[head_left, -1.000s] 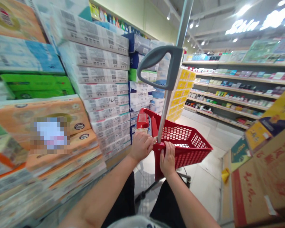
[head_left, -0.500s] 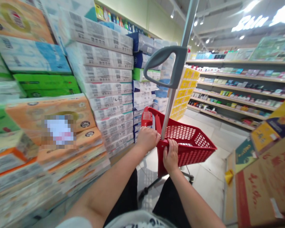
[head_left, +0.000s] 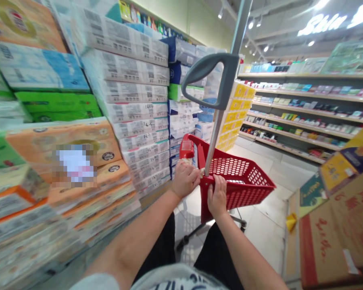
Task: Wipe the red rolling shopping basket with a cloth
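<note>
Red shopping cart (head_left: 246, 196), 1: perforated basket, standing directly under and ahead of the 2 hands, in front of me.
Left hand (head_left: 186, 179), 1: bare, fingers curled tight around the cart's rear bar; a red housing (head_left: 186, 150) sits just ahead of the knuckles.
Right hand (head_left: 218, 196), 1: bare, fingers together and hooked over the basket's rear rim, thumb against the back, near the left hand.
Metal pole (head_left: 214, 141), 1: rises from the cart between the hands, slanting in view; grey loop handle (head_left: 230, 82) on it, above both hands, touched by neither.
White wrapped packs (head_left: 139, 93), 1 tall stack: ahead and left of the left hand.
Orange packs (head_left: 30, 141): farther left of it.
Yellow boxes (head_left: 234, 117), stacked: beyond the right hand, past the cart.
Cardboard cartons (head_left: 326, 245): right of the right hand, well apart.
Stocked shelves (head_left: 308, 94): far ahead, right.
</note>
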{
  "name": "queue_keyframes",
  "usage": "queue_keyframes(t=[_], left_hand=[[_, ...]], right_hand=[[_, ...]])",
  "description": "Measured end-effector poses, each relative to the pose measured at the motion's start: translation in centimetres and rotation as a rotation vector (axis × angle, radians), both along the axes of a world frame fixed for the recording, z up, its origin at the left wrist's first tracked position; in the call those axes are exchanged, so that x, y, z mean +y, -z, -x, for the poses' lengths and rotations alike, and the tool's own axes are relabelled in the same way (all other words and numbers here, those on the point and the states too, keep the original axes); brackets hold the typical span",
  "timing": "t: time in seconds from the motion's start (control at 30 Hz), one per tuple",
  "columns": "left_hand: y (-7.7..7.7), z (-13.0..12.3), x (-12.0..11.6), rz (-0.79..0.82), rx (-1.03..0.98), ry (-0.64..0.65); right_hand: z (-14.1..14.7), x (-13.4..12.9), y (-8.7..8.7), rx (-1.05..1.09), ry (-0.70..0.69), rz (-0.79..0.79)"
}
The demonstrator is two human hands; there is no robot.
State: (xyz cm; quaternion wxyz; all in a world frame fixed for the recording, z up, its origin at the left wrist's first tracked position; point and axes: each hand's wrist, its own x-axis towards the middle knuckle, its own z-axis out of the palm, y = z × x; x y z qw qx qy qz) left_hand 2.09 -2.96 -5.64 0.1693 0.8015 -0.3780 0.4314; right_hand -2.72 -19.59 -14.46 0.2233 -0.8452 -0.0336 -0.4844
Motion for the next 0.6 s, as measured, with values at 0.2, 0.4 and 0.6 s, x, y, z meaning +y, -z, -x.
queue_keyframes(t=[0.2, 0.4, 0.6], left_hand=[[-3.7, -0.4, -1.6, -0.17, 0.214, -0.193], [-2.2, -0.6, -0.9, -0.131, 0.106, 0.002], [0.8, -0.8, -0.1, -0.049, -0.045, 0.149]], right_hand=[[-0.5, -0.2, -0.2, 0.039, -0.004, 0.007], [0.0, -0.4, -0.5, 0.042, 0.01, -0.012], [0.4, -0.9, -0.5, 0.024, 0.037, -0.004]])
